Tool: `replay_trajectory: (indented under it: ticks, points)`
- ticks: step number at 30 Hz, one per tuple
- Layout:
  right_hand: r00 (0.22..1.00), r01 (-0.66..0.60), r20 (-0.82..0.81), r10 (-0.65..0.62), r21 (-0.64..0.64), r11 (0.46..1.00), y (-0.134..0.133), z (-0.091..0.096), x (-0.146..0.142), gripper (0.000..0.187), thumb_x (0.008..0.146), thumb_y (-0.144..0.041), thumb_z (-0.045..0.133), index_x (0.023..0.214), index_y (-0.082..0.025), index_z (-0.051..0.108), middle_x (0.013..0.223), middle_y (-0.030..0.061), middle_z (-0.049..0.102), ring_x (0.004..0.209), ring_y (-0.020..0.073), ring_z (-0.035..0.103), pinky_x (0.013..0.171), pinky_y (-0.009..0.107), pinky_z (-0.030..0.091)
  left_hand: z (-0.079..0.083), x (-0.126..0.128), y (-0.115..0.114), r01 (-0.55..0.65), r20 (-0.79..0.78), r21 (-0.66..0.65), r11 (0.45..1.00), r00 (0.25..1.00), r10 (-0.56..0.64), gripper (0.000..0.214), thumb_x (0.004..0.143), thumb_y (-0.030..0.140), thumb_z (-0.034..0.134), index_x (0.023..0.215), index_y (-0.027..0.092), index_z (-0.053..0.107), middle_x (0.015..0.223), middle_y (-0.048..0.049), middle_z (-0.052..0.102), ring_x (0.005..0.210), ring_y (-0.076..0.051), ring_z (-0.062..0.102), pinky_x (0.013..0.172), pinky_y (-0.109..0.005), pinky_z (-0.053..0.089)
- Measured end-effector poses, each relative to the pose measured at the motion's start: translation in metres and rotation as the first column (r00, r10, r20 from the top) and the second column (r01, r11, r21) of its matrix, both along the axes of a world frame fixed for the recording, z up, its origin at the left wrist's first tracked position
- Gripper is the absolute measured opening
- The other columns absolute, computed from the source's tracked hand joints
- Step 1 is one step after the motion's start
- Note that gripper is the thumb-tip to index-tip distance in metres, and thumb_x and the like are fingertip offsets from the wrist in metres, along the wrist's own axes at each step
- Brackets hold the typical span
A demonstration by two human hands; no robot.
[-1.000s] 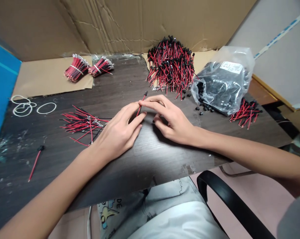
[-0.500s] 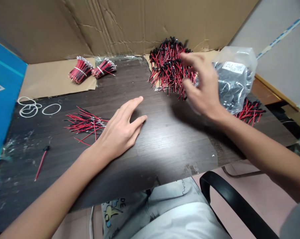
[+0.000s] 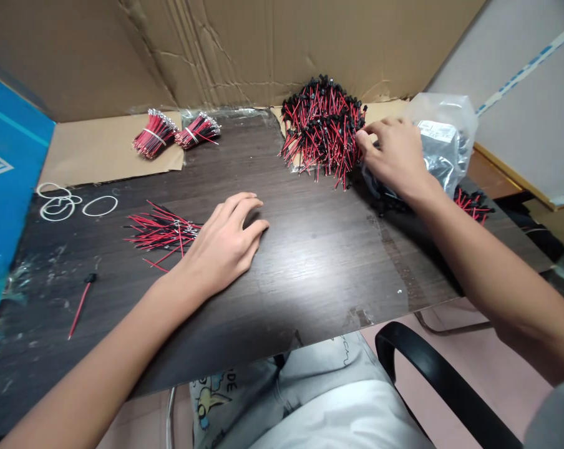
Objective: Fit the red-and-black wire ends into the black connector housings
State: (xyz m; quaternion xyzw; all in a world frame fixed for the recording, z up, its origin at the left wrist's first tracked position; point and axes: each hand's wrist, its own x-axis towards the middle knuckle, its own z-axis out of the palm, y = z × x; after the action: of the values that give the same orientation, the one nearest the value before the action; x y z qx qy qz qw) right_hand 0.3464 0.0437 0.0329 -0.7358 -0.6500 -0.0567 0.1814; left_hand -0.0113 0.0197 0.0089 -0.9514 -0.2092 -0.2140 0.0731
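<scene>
- Since a second ago I have taken the right hand (image 3: 397, 153) away from the left hand (image 3: 226, 240), where both met over a wire, to the upper right of the frame.
- It is now at the right edge of the heap of wires (image 3: 324, 125), in front of the plastic bag (image 3: 443, 149); its grip looks narrow, and I cannot tell whether it holds a wire.
- I have kept the left hand on the table (image 3: 301, 274) near mid-frame, grip fairly wide, thumb and forefinger apart.
- Loose wires (image 3: 158, 231) lie just beside it, left of centre, partly hidden.
- Upper left, I see two tied bundles (image 3: 154, 134), with white bands (image 3: 57, 197) at the left below them.
- One single wire (image 3: 80, 308) with a black plug lies lower left.
- Right of frame, a smaller pile (image 3: 471, 204) shows beside the bag.
</scene>
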Motion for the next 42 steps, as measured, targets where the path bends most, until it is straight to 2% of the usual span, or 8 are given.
replay_trajectory:
  ticks: [6,11,21,25,31,33,36,42]
  points:
    - [1.000,0.014,0.021,-0.015,0.018,1.000,-0.002,0.012,0.000,0.039,0.110,-0.030,0.038,0.127,-0.014,0.070,0.135,0.0212,0.070,0.123,0.0326,0.057,0.099,0.042,0.035,0.000,-0.010,0.009,-0.286,0.066,0.009,0.958,0.956,0.285,0.022,0.095,0.017,0.057,0.108,0.020,0.074,0.122,-0.0166,0.070,0.126,-0.041,0.059,0.098,-0.063,0.053]
    - [0.993,-0.057,-0.089,0.073,0.169,0.984,-0.013,0.018,-0.013,0.032,0.107,-0.038,0.045,0.114,-0.024,0.074,0.106,0.0129,0.077,0.092,0.0280,0.064,0.084,0.040,0.041,-0.005,-0.030,0.022,-0.487,0.103,-0.030,0.873,0.867,0.487,0.015,0.092,0.025,0.060,0.096,0.019,0.074,0.101,-0.0146,0.071,0.117,-0.042,0.062,0.096,-0.064,0.050]
    - [0.902,-0.016,0.399,0.167,-0.356,0.934,-0.052,0.038,-0.052,0.036,0.101,-0.034,0.050,0.091,-0.013,0.077,0.085,0.0194,0.074,0.071,0.0255,0.062,0.063,0.037,0.026,-0.005,-0.039,0.031,-0.460,0.086,0.091,0.883,0.887,0.453,0.018,0.090,0.023,0.054,0.083,0.019,0.071,0.080,-0.0117,0.069,0.088,-0.033,0.064,0.079,-0.055,0.051]
    - [0.886,0.029,0.435,0.158,-0.393,0.919,-0.055,0.036,-0.054,0.034,0.100,-0.024,0.044,0.102,-0.013,0.077,0.089,0.0214,0.074,0.070,0.0247,0.060,0.062,0.037,0.027,0.004,-0.044,0.034,-0.514,0.095,0.017,0.858,0.855,0.510,0.018,0.091,0.022,0.056,0.089,0.018,0.073,0.083,-0.0107,0.071,0.094,-0.034,0.062,0.085,-0.058,0.050]
    - [0.894,0.023,0.414,0.170,-0.421,0.907,-0.053,0.036,-0.056,0.034,0.100,-0.023,0.045,0.108,-0.009,0.075,0.090,0.0239,0.074,0.067,0.0224,0.058,0.061,0.036,0.025,0.027,-0.060,0.047,-0.521,0.181,0.004,0.854,0.840,0.511,0.016,0.078,0.017,0.067,0.088,0.021,0.079,0.074,-0.0015,0.071,0.077,-0.020,0.054,0.070,-0.034,0.045]
    - [0.889,0.013,0.421,0.180,-0.416,0.909,-0.053,0.034,-0.055,0.034,0.101,-0.024,0.044,0.108,-0.009,0.074,0.089,0.0230,0.075,0.065,0.0217,0.057,0.060,0.035,0.024,0.038,-0.058,0.044,-0.387,0.115,-0.138,0.912,0.908,0.403,0.017,0.079,0.017,0.063,0.086,0.022,0.078,0.080,-0.0006,0.074,0.085,-0.020,0.060,0.078,-0.032,0.049]
    - [0.881,0.025,0.444,0.162,-0.385,0.923,-0.052,0.030,-0.053,0.032,0.100,-0.024,0.045,0.110,-0.010,0.072,0.090,0.0209,0.075,0.065,0.0218,0.056,0.058,0.034,0.022,0.053,-0.048,0.033,-0.359,-0.203,-0.358,0.862,0.931,0.303,0.028,0.090,0.021,0.052,0.102,0.017,0.077,0.106,-0.0078,0.077,0.113,-0.026,0.062,0.100,-0.040,0.050]
    - [0.897,-0.009,0.403,0.181,-0.392,0.920,-0.051,0.026,-0.053,0.029,0.097,-0.020,0.050,0.108,-0.007,0.073,0.090,0.0228,0.074,0.059,0.0169,0.048,0.059,0.034,0.021,0.056,-0.036,0.026,-0.399,-0.371,-0.360,0.843,0.891,0.264,0.030,0.093,0.021,0.050,0.109,0.013,0.074,0.112,-0.0119,0.075,0.118,-0.031,0.057,0.103,-0.048,0.047]
